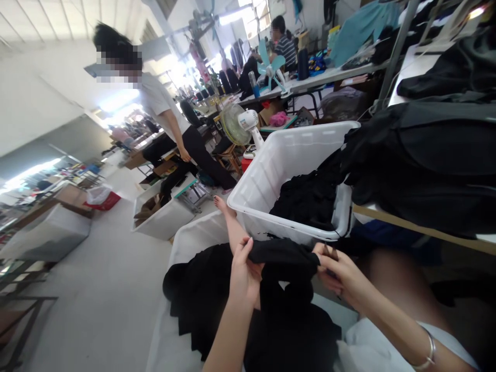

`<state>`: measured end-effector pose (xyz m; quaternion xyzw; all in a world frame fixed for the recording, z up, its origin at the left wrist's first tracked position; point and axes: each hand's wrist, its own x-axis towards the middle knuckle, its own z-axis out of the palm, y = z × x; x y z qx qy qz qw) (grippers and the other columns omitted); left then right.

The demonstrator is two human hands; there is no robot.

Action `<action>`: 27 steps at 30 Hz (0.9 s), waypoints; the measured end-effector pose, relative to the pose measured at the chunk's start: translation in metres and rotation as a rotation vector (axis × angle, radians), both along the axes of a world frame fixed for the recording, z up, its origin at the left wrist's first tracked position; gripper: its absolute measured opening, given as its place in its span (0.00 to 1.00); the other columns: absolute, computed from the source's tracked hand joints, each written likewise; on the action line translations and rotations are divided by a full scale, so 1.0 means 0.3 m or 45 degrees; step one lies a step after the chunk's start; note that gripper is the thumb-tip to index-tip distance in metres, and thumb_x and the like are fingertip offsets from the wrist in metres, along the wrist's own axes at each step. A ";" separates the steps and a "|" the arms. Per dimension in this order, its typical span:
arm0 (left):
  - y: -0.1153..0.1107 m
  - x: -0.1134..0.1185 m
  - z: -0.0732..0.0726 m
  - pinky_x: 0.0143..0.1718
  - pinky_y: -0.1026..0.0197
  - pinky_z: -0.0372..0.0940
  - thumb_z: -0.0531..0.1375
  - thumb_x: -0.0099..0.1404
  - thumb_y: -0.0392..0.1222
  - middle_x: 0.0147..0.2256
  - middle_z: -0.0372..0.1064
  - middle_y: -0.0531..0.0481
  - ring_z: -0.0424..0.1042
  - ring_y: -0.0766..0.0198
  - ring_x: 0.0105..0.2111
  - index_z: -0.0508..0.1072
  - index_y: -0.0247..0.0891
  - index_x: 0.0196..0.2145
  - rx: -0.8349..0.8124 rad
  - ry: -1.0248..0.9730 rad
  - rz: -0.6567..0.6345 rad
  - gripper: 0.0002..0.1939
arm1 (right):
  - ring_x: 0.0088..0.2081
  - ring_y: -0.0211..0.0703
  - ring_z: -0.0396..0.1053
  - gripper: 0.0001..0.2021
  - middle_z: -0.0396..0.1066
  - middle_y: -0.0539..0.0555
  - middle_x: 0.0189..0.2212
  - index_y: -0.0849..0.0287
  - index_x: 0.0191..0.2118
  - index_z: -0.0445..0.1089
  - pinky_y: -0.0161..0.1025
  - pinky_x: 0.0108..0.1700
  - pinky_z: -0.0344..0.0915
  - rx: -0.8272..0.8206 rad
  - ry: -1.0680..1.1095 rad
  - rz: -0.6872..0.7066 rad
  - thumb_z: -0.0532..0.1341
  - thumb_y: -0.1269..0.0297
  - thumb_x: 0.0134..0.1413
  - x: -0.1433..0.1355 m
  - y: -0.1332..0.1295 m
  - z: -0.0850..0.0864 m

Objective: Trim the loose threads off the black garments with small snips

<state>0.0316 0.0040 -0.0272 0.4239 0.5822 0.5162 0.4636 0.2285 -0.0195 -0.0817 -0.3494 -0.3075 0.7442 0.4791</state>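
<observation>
A piece of black cloth [284,253] is stretched between my two hands. My left hand [246,274] pinches its left end, thumb on top. The right hand [337,271] grips the other end between thumb and fingers. A small dark pronged tool [330,252] also shows in the right hand; its kind is hard to make out. Below lies a heap of black cloth pieces [217,289], in and over a white plastic bin [189,233]. Part of the heap is hidden behind my forearms.
Beyond my hands stands a second white bin [267,155] with black cloth inside. More black fabric [422,155] hangs over the right side. A person [163,103] stands at the left, near a white fan [248,120]. Another person [284,51] sits farther back at a workbench.
</observation>
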 end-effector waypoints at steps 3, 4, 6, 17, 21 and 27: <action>0.000 -0.007 -0.001 0.30 0.60 0.70 0.57 0.61 0.49 0.29 0.71 0.50 0.74 0.59 0.35 0.67 0.39 0.35 0.009 0.034 0.005 0.10 | 0.11 0.24 0.33 0.15 0.48 0.37 0.11 0.57 0.28 0.57 0.25 0.12 0.35 -0.373 0.405 0.243 0.65 0.58 0.45 -0.052 -0.053 -0.041; 0.000 -0.008 -0.001 0.30 0.60 0.70 0.57 0.61 0.49 0.29 0.71 0.50 0.74 0.59 0.34 0.67 0.40 0.36 0.012 0.049 0.007 0.11 | 0.11 0.23 0.33 0.16 0.50 0.38 0.11 0.57 0.28 0.57 0.24 0.12 0.35 -0.478 0.490 0.283 0.67 0.59 0.43 -0.070 -0.076 -0.055; 0.000 -0.011 -0.003 0.30 0.60 0.70 0.57 0.61 0.50 0.29 0.71 0.50 0.74 0.59 0.34 0.67 0.40 0.37 0.019 0.085 0.011 0.12 | 0.11 0.22 0.34 0.19 0.54 0.39 0.11 0.59 0.25 0.56 0.23 0.12 0.36 -0.627 0.597 0.344 0.69 0.58 0.39 -0.101 -0.116 -0.077; -0.037 -0.025 -0.029 0.50 0.49 0.61 0.53 0.61 0.57 0.49 0.61 0.40 0.61 0.53 0.53 0.66 0.38 0.43 0.190 0.543 0.073 0.22 | 0.10 0.25 0.34 0.15 0.46 0.37 0.07 0.58 0.29 0.61 0.27 0.12 0.36 -0.084 0.425 0.131 0.64 0.54 0.46 -0.027 -0.034 0.021; -0.078 0.038 0.003 0.56 0.44 0.53 0.59 0.56 0.55 0.51 0.56 0.41 0.54 0.52 0.55 0.62 0.39 0.46 0.766 1.171 -0.288 0.24 | 0.13 0.25 0.38 0.18 0.44 0.39 0.12 0.60 0.26 0.57 0.28 0.15 0.35 0.129 -0.156 0.286 0.62 0.51 0.49 -0.014 -0.017 0.081; -0.084 0.136 0.018 0.44 0.54 0.61 0.58 0.57 0.32 0.36 0.62 0.47 0.62 0.59 0.42 0.63 0.37 0.31 0.917 1.288 -0.494 0.06 | 0.15 0.26 0.37 0.20 0.41 0.40 0.15 0.61 0.26 0.60 0.30 0.16 0.33 0.216 -0.258 0.283 0.59 0.48 0.52 -0.006 -0.036 0.079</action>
